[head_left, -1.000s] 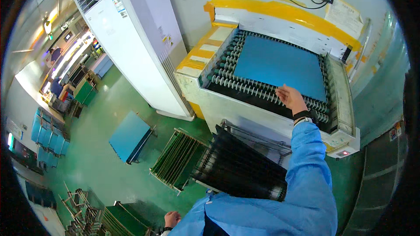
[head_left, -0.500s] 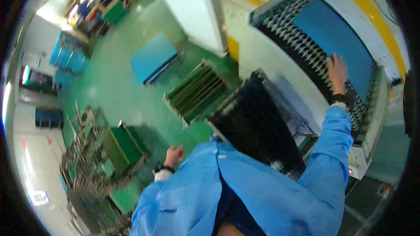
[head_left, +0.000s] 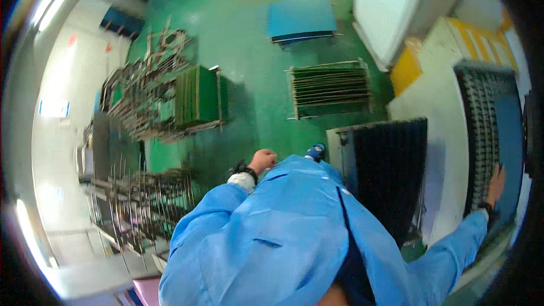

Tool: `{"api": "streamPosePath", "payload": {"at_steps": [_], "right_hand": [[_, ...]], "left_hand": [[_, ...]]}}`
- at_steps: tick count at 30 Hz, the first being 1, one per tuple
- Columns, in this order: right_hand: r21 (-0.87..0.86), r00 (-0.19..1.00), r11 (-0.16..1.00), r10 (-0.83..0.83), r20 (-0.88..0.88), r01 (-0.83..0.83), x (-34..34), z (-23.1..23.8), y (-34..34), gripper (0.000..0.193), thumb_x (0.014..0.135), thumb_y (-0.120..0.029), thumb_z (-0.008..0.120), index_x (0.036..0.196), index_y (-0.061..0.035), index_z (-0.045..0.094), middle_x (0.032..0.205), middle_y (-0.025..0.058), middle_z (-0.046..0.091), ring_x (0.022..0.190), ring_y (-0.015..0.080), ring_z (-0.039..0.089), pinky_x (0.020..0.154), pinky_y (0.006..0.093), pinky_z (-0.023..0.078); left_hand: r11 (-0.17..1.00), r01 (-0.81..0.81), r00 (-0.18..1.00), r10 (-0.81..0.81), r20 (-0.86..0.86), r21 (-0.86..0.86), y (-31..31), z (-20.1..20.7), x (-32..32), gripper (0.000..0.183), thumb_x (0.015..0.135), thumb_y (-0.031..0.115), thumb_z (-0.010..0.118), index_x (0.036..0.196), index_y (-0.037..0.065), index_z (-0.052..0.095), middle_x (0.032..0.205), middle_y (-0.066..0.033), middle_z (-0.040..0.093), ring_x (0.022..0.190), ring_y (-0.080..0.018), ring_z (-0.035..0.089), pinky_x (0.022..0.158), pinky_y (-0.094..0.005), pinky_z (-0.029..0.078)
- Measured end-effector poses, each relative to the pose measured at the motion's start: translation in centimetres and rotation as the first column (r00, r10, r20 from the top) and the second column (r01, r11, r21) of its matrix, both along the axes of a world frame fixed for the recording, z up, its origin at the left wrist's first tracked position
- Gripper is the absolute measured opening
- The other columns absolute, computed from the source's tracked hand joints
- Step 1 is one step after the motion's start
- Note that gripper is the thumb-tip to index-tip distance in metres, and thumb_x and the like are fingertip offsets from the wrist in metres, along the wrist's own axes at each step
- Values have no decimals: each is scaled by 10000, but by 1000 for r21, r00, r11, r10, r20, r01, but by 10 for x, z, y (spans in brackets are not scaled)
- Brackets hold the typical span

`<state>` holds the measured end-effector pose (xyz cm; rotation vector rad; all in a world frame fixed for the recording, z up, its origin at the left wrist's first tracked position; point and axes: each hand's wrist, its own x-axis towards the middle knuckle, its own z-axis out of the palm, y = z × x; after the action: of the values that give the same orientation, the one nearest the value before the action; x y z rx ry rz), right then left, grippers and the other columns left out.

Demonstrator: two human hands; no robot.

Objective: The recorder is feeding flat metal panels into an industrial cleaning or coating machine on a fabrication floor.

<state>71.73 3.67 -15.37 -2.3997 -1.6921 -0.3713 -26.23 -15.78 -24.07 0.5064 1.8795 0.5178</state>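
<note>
At the far right my right hand (head_left: 496, 184) rests on or just over a blue sheet (head_left: 509, 130), its fingers stretched out. This sheet lies on a bed of dark roller wheels (head_left: 479, 113) along the top of a white machine (head_left: 430, 99) with yellow stripes. I cannot tell how firmly the hand presses. My left hand (head_left: 263, 160) hangs in front of my blue coat (head_left: 260, 215), its fingers loosely curled, and nothing shows in it. Nearest to my body on the right stands a dark upright rack (head_left: 391, 170) with a pale side.
On the green floor (head_left: 249, 39) ahead sit a rack of upright green panels (head_left: 330, 90) and a blue-topped low stand (head_left: 302, 17). Metal racks (head_left: 153, 85) crowd the left, one holding a green block of boards (head_left: 198, 96). More wire racks (head_left: 141, 204) stand nearer. A white pillar (head_left: 391, 11) rises beyond.
My view has turned left, so the machine now sits at the right rim and the left racks show more. My right hand stays at the blue sheet; my left hand stays loosely curled.
</note>
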Motion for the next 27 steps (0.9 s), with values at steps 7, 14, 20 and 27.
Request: {"api": "streamPosePath", "payload": {"at_steps": [7,14,20,27], "right_hand": [[-105,980,985,150,127,-137,13,7,-19,523,947,-303,465,1427,-101,410,1453,164,426,1314,352,424,1074,425,374],[279,921,941,271,-280,-192,-254,116,-79,432,985,-273,535,1335,-20,528,1351,159,542,1234,292,498,1057,376,354],[-79,734,985,58,-677,-151,-392,91,-154,407,982,-219,535,1327,-3,528,1330,139,565,1225,237,517,1046,344,367],[-135,513,991,-120,-850,8,-429,53,-204,499,975,-373,552,1275,26,561,1289,143,583,1211,221,513,1045,333,359]], "left_hand": [[999,-2,1000,1,24,34,3,-32,1,159,816,134,632,881,-10,651,746,-94,667,583,-155,614,489,-288,481],[991,104,994,-107,31,89,21,-53,-4,127,790,109,637,800,-14,666,707,-105,670,549,-154,602,473,-297,469],[976,203,977,-207,45,76,44,-62,-4,147,790,119,635,828,-19,668,698,-101,671,523,-153,595,458,-296,458],[944,330,943,-330,45,19,67,-54,-13,164,808,131,607,866,-14,655,676,-90,659,506,-142,578,447,-296,455]]}}
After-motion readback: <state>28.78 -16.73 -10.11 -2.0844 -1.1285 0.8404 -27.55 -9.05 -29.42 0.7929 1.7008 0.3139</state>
